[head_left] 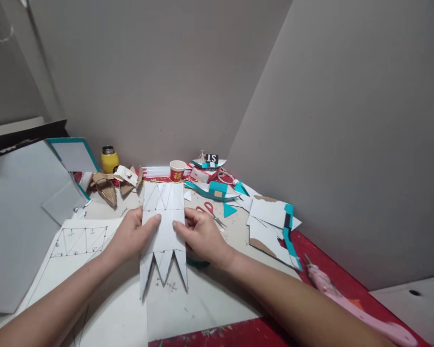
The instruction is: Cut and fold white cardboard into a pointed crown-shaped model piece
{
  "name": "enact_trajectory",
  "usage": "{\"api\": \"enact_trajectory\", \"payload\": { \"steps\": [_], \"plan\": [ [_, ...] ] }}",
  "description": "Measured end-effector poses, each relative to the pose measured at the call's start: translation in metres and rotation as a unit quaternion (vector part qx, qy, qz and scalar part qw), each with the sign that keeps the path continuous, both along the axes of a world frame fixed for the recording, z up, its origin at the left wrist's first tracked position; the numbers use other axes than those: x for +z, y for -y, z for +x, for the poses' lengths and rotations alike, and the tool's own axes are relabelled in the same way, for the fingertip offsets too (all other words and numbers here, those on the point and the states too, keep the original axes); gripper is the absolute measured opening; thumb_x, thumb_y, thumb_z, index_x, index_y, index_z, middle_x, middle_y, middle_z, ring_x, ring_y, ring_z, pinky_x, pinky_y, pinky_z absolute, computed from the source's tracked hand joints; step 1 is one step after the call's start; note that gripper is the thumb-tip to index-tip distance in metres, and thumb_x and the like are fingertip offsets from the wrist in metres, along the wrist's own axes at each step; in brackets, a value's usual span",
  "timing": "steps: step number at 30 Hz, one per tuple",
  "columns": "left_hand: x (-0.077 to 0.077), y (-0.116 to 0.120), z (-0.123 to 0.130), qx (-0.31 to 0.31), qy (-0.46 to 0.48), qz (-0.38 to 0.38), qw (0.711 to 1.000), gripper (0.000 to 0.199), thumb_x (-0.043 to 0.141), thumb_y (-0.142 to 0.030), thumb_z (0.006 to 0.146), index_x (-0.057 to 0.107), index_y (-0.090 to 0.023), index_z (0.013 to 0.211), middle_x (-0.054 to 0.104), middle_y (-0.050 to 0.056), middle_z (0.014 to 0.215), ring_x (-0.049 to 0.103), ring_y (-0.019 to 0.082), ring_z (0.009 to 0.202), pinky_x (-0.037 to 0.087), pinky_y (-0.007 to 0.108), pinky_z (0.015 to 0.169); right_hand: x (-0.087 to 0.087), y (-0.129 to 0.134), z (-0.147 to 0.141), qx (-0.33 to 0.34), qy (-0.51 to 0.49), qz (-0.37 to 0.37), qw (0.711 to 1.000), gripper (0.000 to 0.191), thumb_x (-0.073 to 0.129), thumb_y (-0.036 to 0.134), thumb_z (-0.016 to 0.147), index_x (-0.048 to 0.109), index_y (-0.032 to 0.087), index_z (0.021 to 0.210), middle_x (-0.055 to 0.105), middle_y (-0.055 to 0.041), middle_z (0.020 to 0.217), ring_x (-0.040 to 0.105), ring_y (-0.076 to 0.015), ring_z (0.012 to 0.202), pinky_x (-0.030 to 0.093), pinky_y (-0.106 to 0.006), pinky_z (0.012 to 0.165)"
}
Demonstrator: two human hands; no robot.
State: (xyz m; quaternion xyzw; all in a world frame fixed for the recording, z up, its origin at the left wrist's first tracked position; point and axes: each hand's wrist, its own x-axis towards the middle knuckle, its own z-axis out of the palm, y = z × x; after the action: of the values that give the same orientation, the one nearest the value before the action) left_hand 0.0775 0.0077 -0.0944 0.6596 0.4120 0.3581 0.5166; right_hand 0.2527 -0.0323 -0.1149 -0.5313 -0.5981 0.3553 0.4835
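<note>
A white cardboard piece is held up over the worktable. Pencilled triangles mark its upper part, and its lower edge is cut into pointed teeth. My left hand grips its left side, thumb on the front and fingers behind. On the opposite side, my right hand pinches the edge in the same way. A dark green round object shows partly below my right hand; its kind is hidden. Red-handled scissors lie just beyond the right hand.
A paper with a drawn triangle pattern lies left. Behind stand a yellow jar, a red paper cup and model boats. White and teal board pieces and a pink glue gun lie right.
</note>
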Motion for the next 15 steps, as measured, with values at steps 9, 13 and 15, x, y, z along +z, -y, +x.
{"api": "enact_trajectory", "payload": {
  "steps": [9, 13, 15],
  "plan": [
    [0.006, 0.000, 0.000, -0.023, 0.107, -0.134, 0.985, 0.036, 0.073, -0.033, 0.074, 0.070, -0.013, 0.104, 0.077, 0.009, 0.085, 0.070, 0.026, 0.074, 0.055, 0.034, 0.067, 0.010, 0.003, -0.002, 0.042, -0.086, -0.039, 0.995, 0.016, 0.058, 0.034, 0.080, 0.057, 0.019, 0.079, 0.049, 0.0067, 0.052, 0.041, -0.0088, 0.039, 0.033, -0.021, 0.037],
    [0.004, -0.018, -0.009, -0.057, 0.245, -0.243, 0.937, 0.035, 0.066, -0.039, 0.080, 0.071, -0.012, 0.102, 0.076, 0.012, 0.084, 0.071, 0.026, 0.073, 0.056, 0.036, 0.068, 0.015, 0.002, -0.001, 0.059, -0.181, -0.045, 0.981, 0.035, 0.065, 0.047, 0.079, 0.059, 0.018, 0.097, 0.060, 0.0051, 0.054, 0.049, -0.0103, 0.036, 0.041, -0.021, 0.034],
    [0.000, -0.025, -0.012, -0.038, 0.269, -0.241, 0.932, 0.032, 0.067, -0.037, 0.079, 0.071, -0.012, 0.100, 0.076, 0.011, 0.080, 0.070, 0.024, 0.069, 0.056, 0.035, 0.066, 0.012, 0.000, 0.001, 0.041, -0.196, -0.025, 0.979, 0.036, 0.065, 0.050, 0.081, 0.059, 0.018, 0.096, 0.061, 0.0044, 0.054, 0.052, -0.0105, 0.036, 0.039, -0.019, 0.033]
  ]
}}
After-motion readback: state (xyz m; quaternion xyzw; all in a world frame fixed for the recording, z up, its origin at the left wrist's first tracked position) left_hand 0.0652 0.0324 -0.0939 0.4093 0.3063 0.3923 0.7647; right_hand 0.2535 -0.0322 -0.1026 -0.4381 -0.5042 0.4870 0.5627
